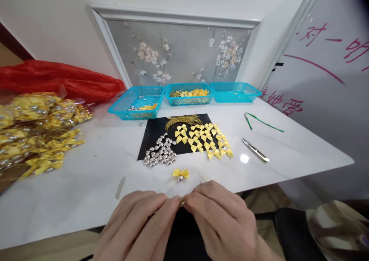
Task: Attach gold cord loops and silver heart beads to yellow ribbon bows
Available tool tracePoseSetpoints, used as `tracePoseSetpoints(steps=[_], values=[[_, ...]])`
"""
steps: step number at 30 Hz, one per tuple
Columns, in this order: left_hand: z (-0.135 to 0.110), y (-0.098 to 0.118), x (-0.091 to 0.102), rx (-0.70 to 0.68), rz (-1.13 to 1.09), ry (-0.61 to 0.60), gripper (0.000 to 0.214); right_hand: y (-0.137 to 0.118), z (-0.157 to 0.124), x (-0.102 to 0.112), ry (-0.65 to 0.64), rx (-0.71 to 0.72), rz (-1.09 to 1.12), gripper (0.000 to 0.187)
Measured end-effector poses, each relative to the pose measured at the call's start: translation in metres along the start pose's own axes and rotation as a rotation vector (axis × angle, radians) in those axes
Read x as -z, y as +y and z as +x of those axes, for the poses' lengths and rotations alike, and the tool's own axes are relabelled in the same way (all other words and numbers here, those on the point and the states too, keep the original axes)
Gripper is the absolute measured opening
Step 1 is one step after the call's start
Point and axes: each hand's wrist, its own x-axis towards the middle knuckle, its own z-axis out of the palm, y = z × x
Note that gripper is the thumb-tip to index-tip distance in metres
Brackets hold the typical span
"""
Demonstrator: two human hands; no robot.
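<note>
At the table's front edge, my left hand [141,222] and my right hand [221,215] meet fingertip to fingertip. Both are closed in a pinch on a short bit of gold cord [182,202], mostly hidden by the fingers. A thin loose strand [201,176] rises by the right knuckles. Just beyond the fingertips lies a yellow bow [180,173] with silver bells [180,178] below it. Farther back, a black mat [152,132] bears a pile of silver bells [161,153], rows of yellow bows [206,138] and a bundle of gold cords [183,120].
Three blue baskets [115,109] line the back, two holding loose pieces. Tweezers [255,150] and a green ribbon [263,124] lie on the right. Bagged yellow bows with bells [43,126] and a red bag [66,78] fill the left. A whiteboard [325,72] stands at right.
</note>
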Motion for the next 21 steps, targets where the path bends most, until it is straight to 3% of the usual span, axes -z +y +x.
tracePoseSetpoints(steps=[6,18,21], values=[[0.016,0.011,-0.001,0.155,-0.061,0.04,0.032,0.002,0.001,0.001,-0.022,0.068,-0.036,0.028],[0.022,0.011,-0.003,0.373,-0.365,-0.103,0.026,-0.001,0.004,0.005,-0.103,-0.062,0.027,0.022],[0.026,0.011,-0.003,0.417,-0.393,-0.099,0.023,-0.001,0.003,0.008,-0.159,-0.153,0.096,0.019]])
